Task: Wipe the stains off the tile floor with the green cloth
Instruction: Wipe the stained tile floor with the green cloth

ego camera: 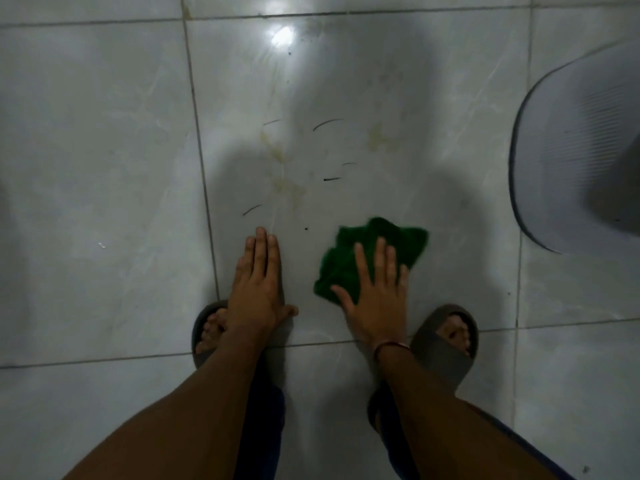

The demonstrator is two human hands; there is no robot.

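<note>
Green cloth under right hand, near edge of the stained tile; wiping step in hand.

One green cloth (372, 256), crumpled, lies on the tile floor (104, 140) with the right hand (375, 299) flat on top, fingers (381, 254) spread open and pressing, not clenched. Left hand (258, 289) rests just left of it, fingers straight and together, palm down on bare tile, holding nothing. Yellowish stains (287, 183) lie farther out, in roughly three patches, plus about five dark curved marks (327, 123). Judgement: push the cloth away from the body over the patches, keeping firm, even pressure. Two sandals (446, 348) near; one grey ribbed object (575, 150) far right.
</note>
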